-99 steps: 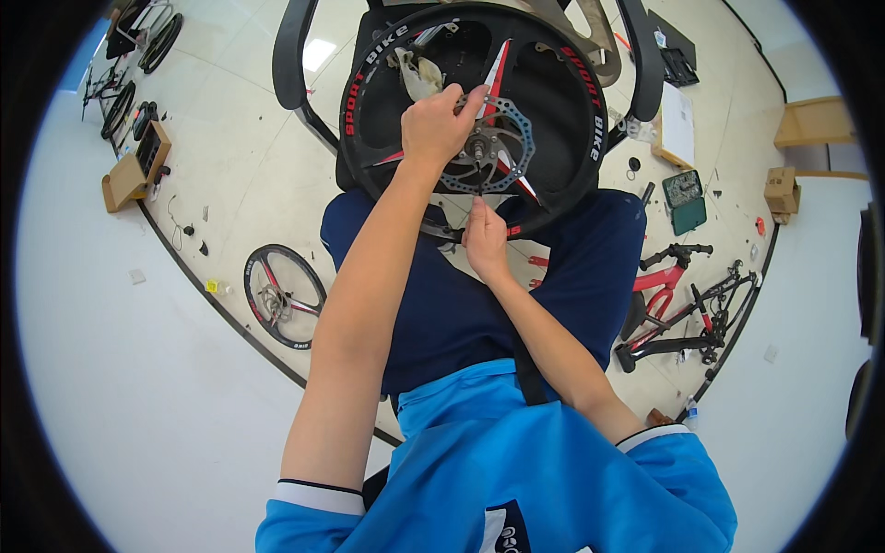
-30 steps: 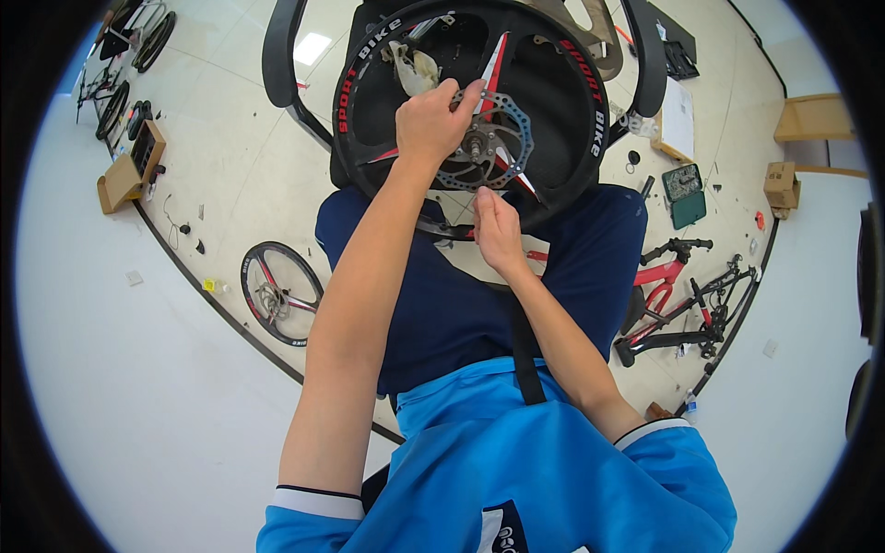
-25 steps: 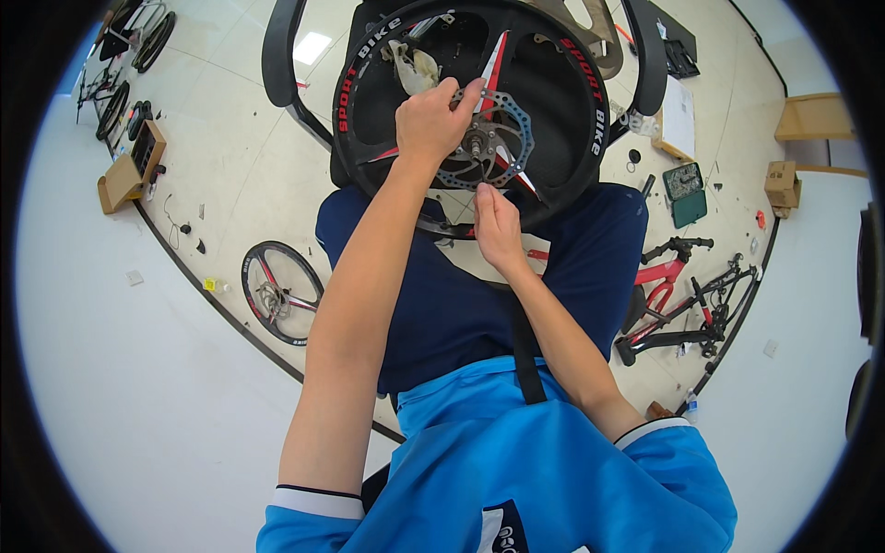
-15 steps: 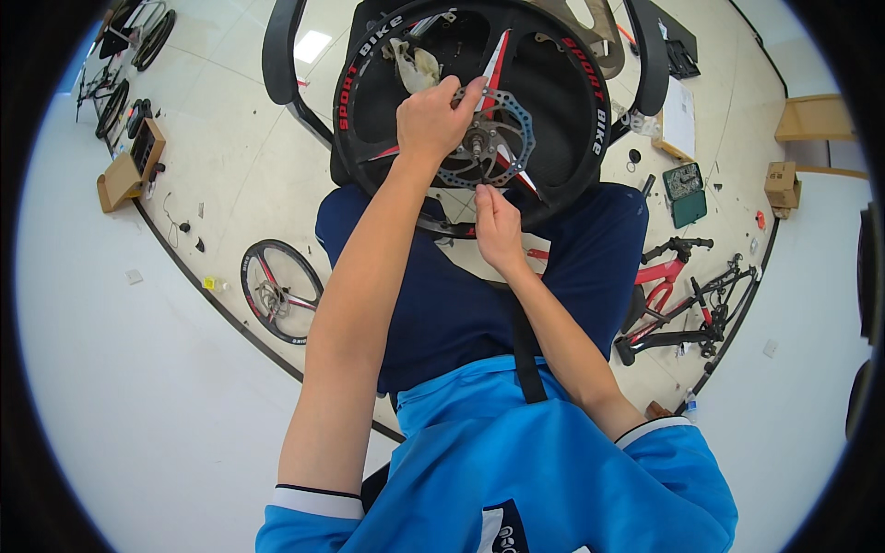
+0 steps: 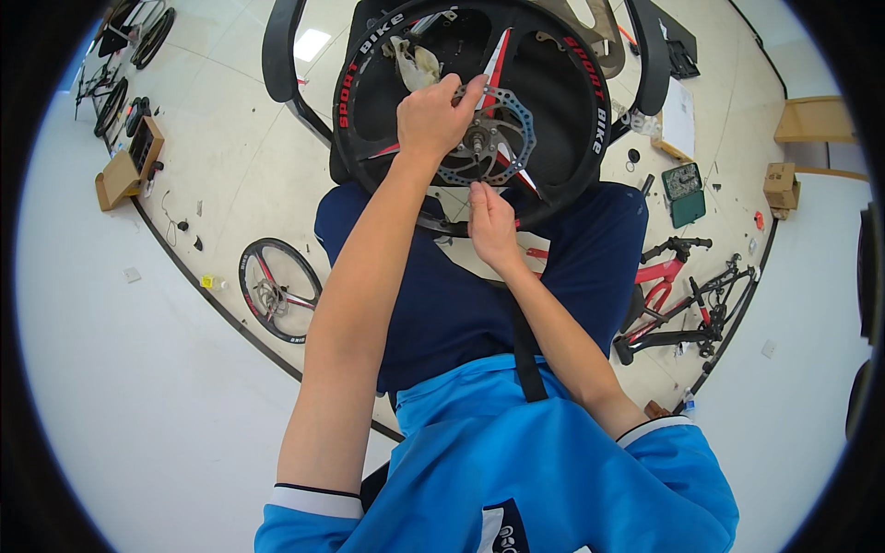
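A black bicycle wheel (image 5: 590, 92) with red-and-white accented spokes lies flat on the chair seat in front of me. At its centre, a silver brake disc (image 5: 524, 127) surrounds the hub (image 5: 477, 140). My left hand (image 5: 430, 122) is closed at the disc's upper left edge, thumb and fingers pinching it; part of the disc is hidden beneath. Just below the hub, my right hand (image 5: 492, 221) is closed in a pinch at the disc's lower edge. Whatever its fingertips hold is too small to make out. A crumpled whitish cloth (image 5: 417, 64) rests on the wheel beyond my left hand.
Chair armrests (image 5: 651, 55) flank the wheel. Another wheel (image 5: 279, 291) lies on the floor at left, and a red and black bike frame (image 5: 678, 295) at right. A green case of small parts (image 5: 684, 194), cardboard boxes (image 5: 782, 184) and an open carton (image 5: 131, 166) stand around.
My right hand has shifted slightly to the left along the disc's lower edge, still pinched. My left hand and the wheel look unmoved.
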`<state>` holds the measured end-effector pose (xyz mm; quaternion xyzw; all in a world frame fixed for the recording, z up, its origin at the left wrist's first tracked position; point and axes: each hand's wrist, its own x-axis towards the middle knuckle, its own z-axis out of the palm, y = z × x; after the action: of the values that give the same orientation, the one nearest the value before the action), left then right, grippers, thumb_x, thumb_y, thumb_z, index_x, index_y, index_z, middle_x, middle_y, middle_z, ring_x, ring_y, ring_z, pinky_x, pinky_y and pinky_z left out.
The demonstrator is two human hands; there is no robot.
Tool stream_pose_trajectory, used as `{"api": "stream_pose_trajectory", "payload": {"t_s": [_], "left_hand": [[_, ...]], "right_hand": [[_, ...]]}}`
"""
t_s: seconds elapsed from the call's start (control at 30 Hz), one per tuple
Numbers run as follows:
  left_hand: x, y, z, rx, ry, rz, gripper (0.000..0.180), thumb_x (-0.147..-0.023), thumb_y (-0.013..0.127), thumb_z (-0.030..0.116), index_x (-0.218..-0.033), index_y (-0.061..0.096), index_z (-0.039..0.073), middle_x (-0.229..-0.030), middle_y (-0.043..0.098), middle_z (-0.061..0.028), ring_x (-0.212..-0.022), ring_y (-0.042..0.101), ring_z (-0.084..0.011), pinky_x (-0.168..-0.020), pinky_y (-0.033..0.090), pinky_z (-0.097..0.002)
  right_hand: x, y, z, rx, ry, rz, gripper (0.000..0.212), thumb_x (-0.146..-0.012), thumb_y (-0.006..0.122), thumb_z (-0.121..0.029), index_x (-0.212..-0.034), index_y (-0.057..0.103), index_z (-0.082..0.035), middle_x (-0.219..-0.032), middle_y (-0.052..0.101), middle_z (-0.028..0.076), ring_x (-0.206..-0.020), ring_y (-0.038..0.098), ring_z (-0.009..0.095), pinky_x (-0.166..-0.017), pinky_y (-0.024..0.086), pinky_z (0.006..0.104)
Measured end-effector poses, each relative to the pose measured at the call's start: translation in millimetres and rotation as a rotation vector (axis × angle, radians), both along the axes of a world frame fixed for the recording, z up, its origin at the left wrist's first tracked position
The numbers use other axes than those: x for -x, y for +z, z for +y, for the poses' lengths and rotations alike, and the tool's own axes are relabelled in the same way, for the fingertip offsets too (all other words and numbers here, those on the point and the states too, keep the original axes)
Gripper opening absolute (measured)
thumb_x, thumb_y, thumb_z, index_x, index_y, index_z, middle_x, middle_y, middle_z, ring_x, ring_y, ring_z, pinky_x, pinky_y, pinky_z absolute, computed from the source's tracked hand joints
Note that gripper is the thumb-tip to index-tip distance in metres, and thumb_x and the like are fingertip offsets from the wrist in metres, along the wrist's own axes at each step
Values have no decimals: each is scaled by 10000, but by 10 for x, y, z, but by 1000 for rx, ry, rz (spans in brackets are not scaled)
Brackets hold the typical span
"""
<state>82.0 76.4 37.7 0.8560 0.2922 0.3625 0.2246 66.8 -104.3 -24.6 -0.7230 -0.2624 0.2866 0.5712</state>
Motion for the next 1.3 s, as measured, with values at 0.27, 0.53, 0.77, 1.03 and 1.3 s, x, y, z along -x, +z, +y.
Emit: {"api": "stream_pose_trajectory", "payload": {"t_s": [0.27, 0.53, 0.77, 1.03, 1.3], "left_hand": [[5, -4, 1, 12, 0, 13, 501, -930, 662, 466, -639, 546, 76, -528, 589, -116, -517, 616, -361, -475, 469, -440], [7, -21, 4, 6, 4, 17, 500, -931, 660, 471, -646, 549, 76, -525, 586, -119, -514, 614, -364, -471, 468, -443], [22, -46, 8, 10, -3, -17, 480, -942, 655, 440, -651, 547, 74, -529, 579, -125, -518, 614, -369, -476, 471, -451], [30, -110, 5, -1, 13, -74, 450, -952, 656, 382, -649, 541, 69, -535, 577, -145, -522, 614, -380, -481, 475, -463], [20, -186, -14, -3, 52, -121, 447, -951, 661, 373, -648, 538, 68, -543, 587, -166, -523, 616, -395, -485, 480, -481]], "right_hand": [[229, 201, 178, -219, -83, 592, 441, -1108, 401, -396, -804, 455, -81, -608, 364, -21, -472, 340, 81, -431, 323, 257], [182, 95, 145, -243, -48, 532, 425, -1106, 413, -375, -792, 454, -91, -592, 358, -44, -458, 333, 65, -416, 299, 247], [-22, 131, 52, -122, 110, 579, 452, -1098, 421, -396, -781, 462, -77, -580, 395, -26, -456, 382, 81, -420, 324, 261], [-255, 181, 19, 77, 252, 424, 509, -1083, 436, -403, -728, 477, -41, -577, 448, 4, -495, 435, 116, -467, 369, 303], [-487, 210, -31, 217, 396, 199, 533, -1072, 425, -381, -723, 518, 10, -600, 524, 122, -546, 512, 240, -566, 427, 386]]}}
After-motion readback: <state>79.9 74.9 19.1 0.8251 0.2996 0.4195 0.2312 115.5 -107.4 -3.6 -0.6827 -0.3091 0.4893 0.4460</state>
